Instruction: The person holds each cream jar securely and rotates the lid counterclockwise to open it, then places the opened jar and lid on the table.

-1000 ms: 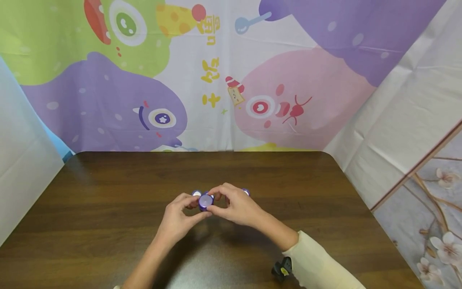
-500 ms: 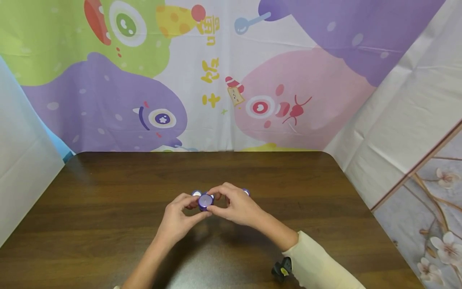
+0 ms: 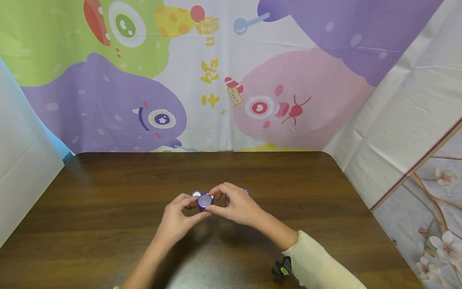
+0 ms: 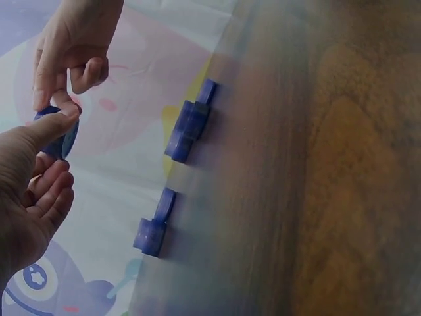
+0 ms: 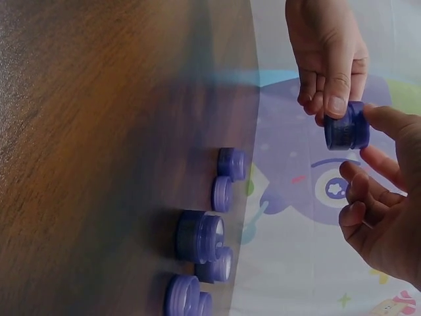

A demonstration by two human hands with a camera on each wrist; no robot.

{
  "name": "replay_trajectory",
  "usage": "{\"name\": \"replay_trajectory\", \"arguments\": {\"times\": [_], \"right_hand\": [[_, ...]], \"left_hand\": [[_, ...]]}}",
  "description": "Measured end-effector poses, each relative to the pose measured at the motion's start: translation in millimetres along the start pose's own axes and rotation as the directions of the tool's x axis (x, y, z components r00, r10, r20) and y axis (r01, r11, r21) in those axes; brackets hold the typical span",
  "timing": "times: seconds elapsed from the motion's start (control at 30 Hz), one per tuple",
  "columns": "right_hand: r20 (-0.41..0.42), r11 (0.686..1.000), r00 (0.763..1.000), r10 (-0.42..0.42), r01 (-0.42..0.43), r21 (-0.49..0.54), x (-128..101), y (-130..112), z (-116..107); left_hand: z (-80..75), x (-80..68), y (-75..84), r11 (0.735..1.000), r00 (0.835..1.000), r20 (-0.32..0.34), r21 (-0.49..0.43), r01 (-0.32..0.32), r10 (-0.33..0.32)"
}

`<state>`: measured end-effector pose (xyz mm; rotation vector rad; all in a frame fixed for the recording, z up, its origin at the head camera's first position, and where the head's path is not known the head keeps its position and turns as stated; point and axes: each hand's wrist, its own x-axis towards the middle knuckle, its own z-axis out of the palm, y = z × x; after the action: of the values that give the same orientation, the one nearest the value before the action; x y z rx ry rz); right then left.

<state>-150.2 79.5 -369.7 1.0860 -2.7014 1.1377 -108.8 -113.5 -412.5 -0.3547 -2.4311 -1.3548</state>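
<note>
- Head view shows both hands meeting over the wooden table, the left hand and the right hand each pinching one small purple jar held between them, above the tabletop.
- Right wrist view adds what the head view hides behind the hands: a cluster of more purple jars and lids standing on the table just beyond the fingers, at least five pieces, close together.
- Left wrist view shows two further purple pieces on the table beyond the hands, apart from each other, and the left thumb pressed on the held jar.
- No label or brand can be read on the jar; the cartoon backdrop beyond the hands carries yellow characters, too stylised to read.
- In the head view the jar's round pale face points up toward the camera; it is a short cylinder, and the right wrist view shows its flat ends facing the two hands.
</note>
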Motion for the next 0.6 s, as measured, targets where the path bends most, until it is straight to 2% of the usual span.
{"name": "replay_trajectory", "arguments": {"times": [0.17, 0.43, 0.6], "right_hand": [[0.027, 1.000, 1.000, -0.013, 0.014, -0.017, 0.0, 1.0, 0.0], [0.001, 1.000, 1.000, -0.005, 0.005, 0.016, 1.5, 0.9, 1.1], [0.015, 1.000, 1.000, -0.005, 0.005, -0.006, 1.4, 0.1, 1.4]], "left_hand": [[0.5, -0.6, -2.1, 1.000, 1.000, -0.002, -0.009, 0.009, -0.009], [0.2, 1.0, -2.1, 1.000, 1.000, -0.002, -0.016, 0.002, -0.002], [0.7, 0.3, -2.0, 0.999, 1.000, -0.007, -0.038, 0.012, -0.012]]}}
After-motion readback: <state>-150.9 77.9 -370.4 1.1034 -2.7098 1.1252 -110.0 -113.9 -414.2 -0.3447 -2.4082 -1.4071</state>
